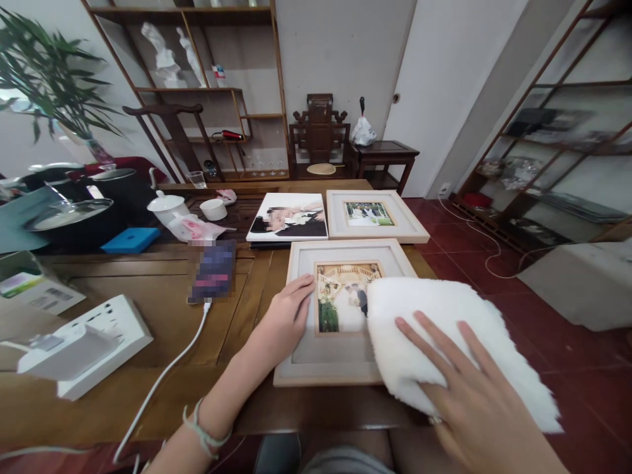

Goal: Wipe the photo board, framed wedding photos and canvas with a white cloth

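- The step in hand looks like wiping the near picture frame: the right hand lies flat, fingers spread, pressing a white fluffy cloth onto the frame's right side.
- It grips nothing; the palm only bears down on the cloth.
- The left hand rests open on the frame's left edge, fingertips at the photo's border, steadying it on the wooden table.
- The next move likely calls for sweeping the cloth left across the glass with the frame kept pinned.
- Two more pictures lie farther back; a phone sits to the left.
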The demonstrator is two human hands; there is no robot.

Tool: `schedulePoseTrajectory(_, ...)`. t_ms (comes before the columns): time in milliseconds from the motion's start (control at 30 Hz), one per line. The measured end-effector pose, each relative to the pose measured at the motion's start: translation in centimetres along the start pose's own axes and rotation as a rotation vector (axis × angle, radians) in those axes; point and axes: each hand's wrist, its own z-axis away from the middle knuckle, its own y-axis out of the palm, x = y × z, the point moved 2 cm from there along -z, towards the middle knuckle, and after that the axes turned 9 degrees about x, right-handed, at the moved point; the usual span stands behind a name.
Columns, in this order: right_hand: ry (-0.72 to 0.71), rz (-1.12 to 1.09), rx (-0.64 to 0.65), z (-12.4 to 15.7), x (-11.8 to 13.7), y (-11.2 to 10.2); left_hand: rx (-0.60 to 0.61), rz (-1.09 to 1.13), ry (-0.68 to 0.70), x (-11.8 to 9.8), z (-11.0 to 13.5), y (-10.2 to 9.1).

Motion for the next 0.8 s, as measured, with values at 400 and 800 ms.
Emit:
schedulePoseTrajectory(400, -0.286, -0.203, 0.211, -6.1, 4.1, -1.2, -0.089, 0.076, -0.030, -0.6, 0.1, -0.2)
schedulePoseTrajectory(800, -0.236, -0.251, 0.187, -10.8, 3.9, -1.5, -0.119, 0.166, -0.071, -0.3, 0.9, -0.3)
